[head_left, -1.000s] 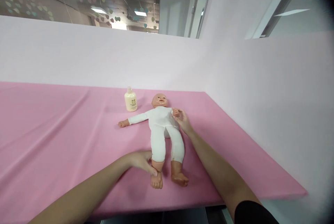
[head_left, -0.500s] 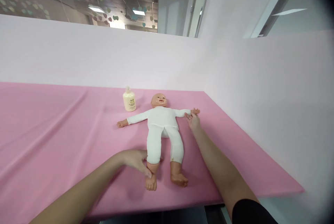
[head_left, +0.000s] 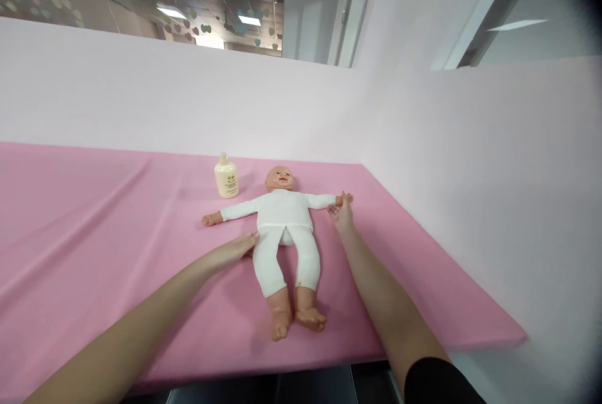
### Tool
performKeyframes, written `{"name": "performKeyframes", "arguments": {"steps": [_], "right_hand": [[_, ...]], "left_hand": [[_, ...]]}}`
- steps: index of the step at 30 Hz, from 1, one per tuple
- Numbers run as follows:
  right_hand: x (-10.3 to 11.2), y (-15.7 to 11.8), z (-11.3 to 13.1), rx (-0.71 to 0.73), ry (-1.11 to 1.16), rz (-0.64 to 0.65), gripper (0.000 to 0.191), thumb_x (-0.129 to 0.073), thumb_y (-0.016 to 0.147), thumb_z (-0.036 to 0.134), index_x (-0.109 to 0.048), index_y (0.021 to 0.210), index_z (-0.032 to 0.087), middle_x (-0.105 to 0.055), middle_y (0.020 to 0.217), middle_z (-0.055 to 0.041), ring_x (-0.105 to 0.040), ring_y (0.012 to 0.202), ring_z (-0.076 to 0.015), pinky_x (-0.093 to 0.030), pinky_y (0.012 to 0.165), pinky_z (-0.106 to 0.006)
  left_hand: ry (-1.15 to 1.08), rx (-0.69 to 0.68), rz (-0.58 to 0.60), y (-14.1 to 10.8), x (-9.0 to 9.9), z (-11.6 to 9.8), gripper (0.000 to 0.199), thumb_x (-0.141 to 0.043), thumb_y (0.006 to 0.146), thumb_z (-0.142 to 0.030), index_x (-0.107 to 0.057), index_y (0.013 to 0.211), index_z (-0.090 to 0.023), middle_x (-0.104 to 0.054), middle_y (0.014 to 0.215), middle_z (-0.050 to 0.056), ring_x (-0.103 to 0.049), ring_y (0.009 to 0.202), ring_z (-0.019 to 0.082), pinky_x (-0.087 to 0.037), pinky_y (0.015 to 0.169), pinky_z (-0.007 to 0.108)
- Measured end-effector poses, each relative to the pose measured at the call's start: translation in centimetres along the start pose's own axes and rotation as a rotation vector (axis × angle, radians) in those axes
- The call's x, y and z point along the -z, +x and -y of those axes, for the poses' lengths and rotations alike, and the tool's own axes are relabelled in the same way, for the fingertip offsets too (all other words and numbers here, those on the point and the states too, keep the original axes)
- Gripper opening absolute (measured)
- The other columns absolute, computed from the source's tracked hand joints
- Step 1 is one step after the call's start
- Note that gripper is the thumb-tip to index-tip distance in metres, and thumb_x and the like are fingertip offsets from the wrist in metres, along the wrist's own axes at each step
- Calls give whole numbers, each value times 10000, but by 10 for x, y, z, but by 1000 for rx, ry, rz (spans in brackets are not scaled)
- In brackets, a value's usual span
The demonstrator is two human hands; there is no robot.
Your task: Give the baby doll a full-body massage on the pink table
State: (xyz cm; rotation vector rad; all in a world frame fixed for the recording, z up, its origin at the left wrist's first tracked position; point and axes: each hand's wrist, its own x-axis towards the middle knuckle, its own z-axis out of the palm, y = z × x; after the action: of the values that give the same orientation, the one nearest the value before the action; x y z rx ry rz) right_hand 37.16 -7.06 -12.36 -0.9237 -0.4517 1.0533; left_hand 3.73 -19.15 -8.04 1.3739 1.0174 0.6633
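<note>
A baby doll (head_left: 285,209) in a white cloth suit lies on its back with both arms stretched out sideways. Its head points to the far wall and its bare feet to the near edge. At the left side of the doll's hip, my left hand (head_left: 235,248) touches the white leg with fingers stretched out, partly hidden. My right hand (head_left: 342,216) is at the doll's wrist on the right, its thumb across the wrist and its fingers by the sleeve. Left of the doll's head stands an upright bottle (head_left: 226,179) of pale yellow liquid.
A pink padded table cover (head_left: 117,234) with folds on the left lies under everything. White walls (head_left: 188,103) border it at the back and right, with windows above. The near edge runs just past the doll's feet.
My left hand has let go of the doll's left-side ankle and moved up to the hip. That leg now slants inward, its foot closer to the other. My right hand stays at the wrist.
</note>
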Motion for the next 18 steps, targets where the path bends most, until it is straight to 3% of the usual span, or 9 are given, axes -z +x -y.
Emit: {"name": "performKeyframes", "arguments": {"steps": [4, 8, 11, 16, 18], "right_hand": [[-4, -2, 0, 21, -42, -4, 506, -548, 801, 552, -488, 1224, 281, -578, 760, 41, -517, 477, -54, -505, 536, -212], [-6, -6, 1, 21, -47, 31, 522, -682, 731, 350, -492, 1210, 270, -529, 681, 69, -516, 485, -56, -482, 532, -196], [-6, -6, 1, 17, -43, 39, 518, -661, 747, 373, -494, 1229, 285, -526, 701, 64, -492, 475, -48, -465, 517, -189], [-7, -2, 1, -17, -40, 5, 529, -411, 846, 623, -510, 1259, 307, -580, 879, 4, -445, 466, -41, -405, 449, -180], [-7, -2, 1, -25, -19, 4, 566, -319, 862, 656, -517, 1268, 315, -591, 969, -23, -453, 477, -46, -403, 445, -190]], "left_hand": [[-329, 123, -77, 8, -17, 0, 622, -742, 719, -375, -474, 1248, -188, -621, 1169, 113, -605, 1056, 235, -510, 860, 332], [-331, 147, -82, 6, -22, -4, 831, -828, 612, -268, -395, 1315, -178, -535, 1282, 161, -618, 1030, 242, -531, 834, 355], [-154, 164, -96, 4, -11, -8, 749, -806, 626, -337, -451, 1269, -190, -537, 1301, 140, -614, 1048, 254, -531, 795, 325], [388, 233, -9, 11, 13, -31, 712, -703, 662, -537, -497, 1253, -198, -610, 1219, 123, -626, 1016, 299, -513, 762, 340], [684, 160, -170, 24, 15, -49, 742, -632, 690, -610, -475, 1268, -172, -594, 1233, 158, -600, 1055, 340, -482, 828, 392]]}}
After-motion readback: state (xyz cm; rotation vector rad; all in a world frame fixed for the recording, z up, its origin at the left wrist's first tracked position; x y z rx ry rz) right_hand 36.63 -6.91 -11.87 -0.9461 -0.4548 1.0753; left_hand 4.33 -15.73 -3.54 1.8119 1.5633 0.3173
